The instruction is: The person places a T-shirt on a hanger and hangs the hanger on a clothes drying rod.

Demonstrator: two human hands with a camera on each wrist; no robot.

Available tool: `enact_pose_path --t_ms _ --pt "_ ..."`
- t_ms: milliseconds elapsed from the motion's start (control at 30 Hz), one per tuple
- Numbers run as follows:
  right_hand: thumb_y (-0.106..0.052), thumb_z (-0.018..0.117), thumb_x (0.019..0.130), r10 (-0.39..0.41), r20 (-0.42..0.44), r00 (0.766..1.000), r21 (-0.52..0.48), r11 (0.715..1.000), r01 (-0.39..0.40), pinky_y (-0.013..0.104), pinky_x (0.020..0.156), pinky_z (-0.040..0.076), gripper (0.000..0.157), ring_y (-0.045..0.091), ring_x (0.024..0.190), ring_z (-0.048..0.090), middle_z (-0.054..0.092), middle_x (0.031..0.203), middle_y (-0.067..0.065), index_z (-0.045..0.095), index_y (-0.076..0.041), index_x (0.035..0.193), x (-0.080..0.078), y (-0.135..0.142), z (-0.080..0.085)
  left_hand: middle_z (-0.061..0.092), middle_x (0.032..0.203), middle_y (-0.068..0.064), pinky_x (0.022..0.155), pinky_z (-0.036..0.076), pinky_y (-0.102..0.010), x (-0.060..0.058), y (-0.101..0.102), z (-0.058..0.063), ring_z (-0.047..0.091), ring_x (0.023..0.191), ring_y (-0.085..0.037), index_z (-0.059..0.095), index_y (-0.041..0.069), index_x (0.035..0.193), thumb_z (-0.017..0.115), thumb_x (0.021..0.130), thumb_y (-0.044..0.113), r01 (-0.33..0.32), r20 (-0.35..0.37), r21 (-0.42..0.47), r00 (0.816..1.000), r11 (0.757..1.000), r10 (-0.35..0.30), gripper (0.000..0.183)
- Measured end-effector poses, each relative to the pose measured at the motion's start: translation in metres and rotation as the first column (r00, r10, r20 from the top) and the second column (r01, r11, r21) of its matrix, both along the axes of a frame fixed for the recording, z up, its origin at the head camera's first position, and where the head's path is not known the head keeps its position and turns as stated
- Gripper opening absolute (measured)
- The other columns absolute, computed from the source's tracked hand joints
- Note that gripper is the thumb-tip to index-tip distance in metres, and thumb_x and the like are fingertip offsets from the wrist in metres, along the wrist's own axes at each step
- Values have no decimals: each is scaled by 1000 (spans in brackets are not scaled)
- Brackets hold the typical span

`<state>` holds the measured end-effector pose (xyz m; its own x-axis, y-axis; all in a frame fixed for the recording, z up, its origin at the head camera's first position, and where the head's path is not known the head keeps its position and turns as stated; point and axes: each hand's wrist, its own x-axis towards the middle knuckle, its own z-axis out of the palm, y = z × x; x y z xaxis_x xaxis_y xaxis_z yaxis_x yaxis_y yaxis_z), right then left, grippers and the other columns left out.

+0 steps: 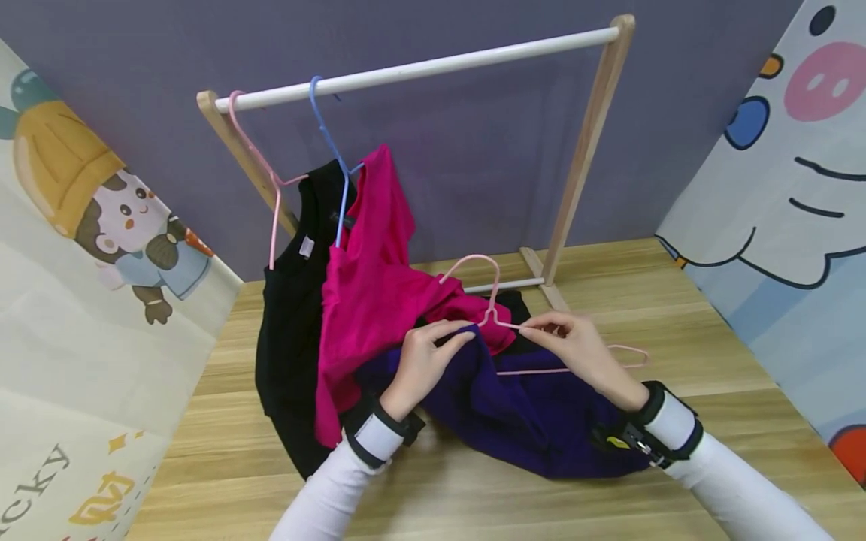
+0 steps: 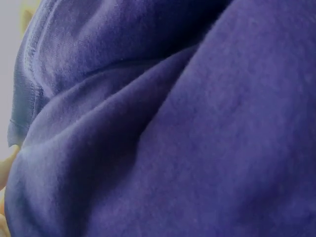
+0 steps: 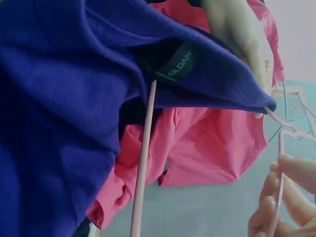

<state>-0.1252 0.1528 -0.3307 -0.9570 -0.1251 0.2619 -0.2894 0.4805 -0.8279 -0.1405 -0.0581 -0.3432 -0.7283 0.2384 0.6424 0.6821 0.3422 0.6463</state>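
A pink hanger [image 1: 497,289] is partly inside the neck of a purple T-shirt [image 1: 528,421], its hook standing up outside. My left hand [image 1: 426,357] pinches the shirt's neckline close to the hanger's neck. With thumb and fingers, my right hand [image 1: 578,349] grips the hanger's bare right arm. In the right wrist view, the hanger's lower bar [image 3: 143,168] runs into the neck opening beside a dark label [image 3: 180,64]. Purple cloth [image 2: 197,148] fills most of the left wrist view. The hanger's left end is hidden in the shirt.
Behind stands a wooden rack with a white rail [image 1: 433,69]. A black garment [image 1: 291,338] on a pink hanger and a magenta shirt [image 1: 368,293] on a blue hanger [image 1: 328,135] hang at its left. The magenta shirt's lower part spreads toward my hands over the wood-grain surface [image 1: 223,451].
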Motion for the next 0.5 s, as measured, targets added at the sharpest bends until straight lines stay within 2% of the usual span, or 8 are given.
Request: enact_pose_path --t_ms 167,333,500 --pt "-6 64 78 19 -126 992 -24 999 -22 20 65 41 13 9 76 52 61 85 1 65 -9 90 -6 11 -16 67 77 -16 64 52 -40 -2 -2 0 61 72 -20 66 -1 85 66 72 -1 6 34 42 999 999 -8 13" --pt "-2 67 73 43 -267 963 -9 999 -47 17 81 38 20 11 93 52 63 91 5 66 -13 89 1 19 -23 67 77 -18 65 52 -42 -4 -4 1 61 72 -21 66 -2 85 66 72 -2 -6 53 83 999 997 2 13" --pt "-5 68 73 67 -257 964 75 996 -49 15 84 36 22 9 96 52 65 90 1 66 -18 90 15 25 -32 67 80 -19 69 51 -43 -7 -6 2 61 77 -22 66 -2 85 66 72 -1 -34 61 96 998 995 28 13"
